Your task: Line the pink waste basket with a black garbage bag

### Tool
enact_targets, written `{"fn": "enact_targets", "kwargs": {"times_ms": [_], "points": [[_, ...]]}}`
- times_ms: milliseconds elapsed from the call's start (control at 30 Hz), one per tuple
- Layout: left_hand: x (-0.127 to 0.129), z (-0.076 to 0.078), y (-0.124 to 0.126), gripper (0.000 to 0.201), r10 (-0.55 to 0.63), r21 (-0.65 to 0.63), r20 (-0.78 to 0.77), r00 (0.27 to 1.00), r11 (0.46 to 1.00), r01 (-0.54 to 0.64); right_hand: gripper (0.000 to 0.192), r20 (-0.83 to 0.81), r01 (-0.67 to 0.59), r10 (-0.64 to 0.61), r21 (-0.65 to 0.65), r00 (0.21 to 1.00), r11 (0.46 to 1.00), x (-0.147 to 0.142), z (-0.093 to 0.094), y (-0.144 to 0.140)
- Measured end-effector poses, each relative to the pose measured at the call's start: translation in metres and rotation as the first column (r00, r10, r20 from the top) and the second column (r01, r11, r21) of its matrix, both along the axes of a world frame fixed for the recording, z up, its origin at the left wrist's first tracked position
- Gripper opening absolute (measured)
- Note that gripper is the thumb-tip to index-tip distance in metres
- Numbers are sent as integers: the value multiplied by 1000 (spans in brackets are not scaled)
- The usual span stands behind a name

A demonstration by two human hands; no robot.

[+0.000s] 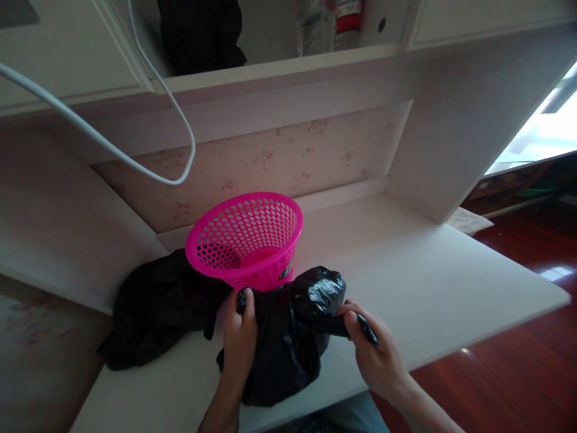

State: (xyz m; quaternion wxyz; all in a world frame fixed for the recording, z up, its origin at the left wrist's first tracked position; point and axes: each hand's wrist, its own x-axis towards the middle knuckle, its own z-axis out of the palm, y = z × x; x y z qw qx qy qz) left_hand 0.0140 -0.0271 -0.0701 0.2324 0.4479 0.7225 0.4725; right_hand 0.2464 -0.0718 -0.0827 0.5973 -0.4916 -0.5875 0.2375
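Both hands grip a crumpled black plastic bag [288,337]: left hand [238,337] closed over its left part, fingers curled into the film, dark-painted thumbnail up; right hand [374,355] pinching a twisted end of the bag between thumb and fingers on the right. Bag bunched, glossy, lying on the near edge of a white desk [428,276], partly over that edge toward the person. Just beyond the bag sits a pink perforated basket [246,237], upright, open mouth tilted toward the camera, touching the bag at its near side. Left of the basket lies a second dark heap, black cloth or film [157,307], cannot tell which; it reaches the desk's left near corner.

Desk surface is plain white, matte, bare on its right half. Far side ends at a low ledge under a floral-patterned back panel [279,162]. White side panels close it in left and right; the right panel [451,132] slants down to the desktop. A shelf [279,69] runs overhead with a dark object and packaged items on it, blurred. White cable [148,78] loops down from upper left, hanging in front of the back panel, well above the basket.

Right of the desk: red-brown glossy wood floor [518,361], bright light from far right. Open room lies to the right of the hands on the desktop; left side crowded by the dark heap.
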Motion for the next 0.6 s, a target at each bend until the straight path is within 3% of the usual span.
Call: {"fn": "enact_targets", "kwargs": {"times_ms": [67,133,233,367,433,500,600], "points": [[-12,-14,4,48,102,-45,-15,995,994,-102,44,-138,68,-99,-212,985,975,7,-11,-4],[-20,-25,5,48,166,-81,-32,986,982,-168,51,-231,56,-150,-369,961,928,15,-18,-8],[-23,-32,2,50,178,-79,-39,983,980,-181,60,-310,12,-163,-437,937,899,26,-20,-8],[-18,-27,-7,50,126,-16,-30,992,992,-127,57,-374,73,-252,-431,892,900,32,-11,-6],[-18,-22,-12,49,119,10,-19,993,993,-119,51,-447,23,-193,-357,873,934,30,-8,-7],[-19,-15,-17,52,109,56,5,994,992,-109,46,-518,-111,-52,-278,854,954,26,-9,-8],[-18,-2,-25,57,52,184,33,998,981,-57,66,-465,-330,186,-251,866,910,22,-14,-3]]}}
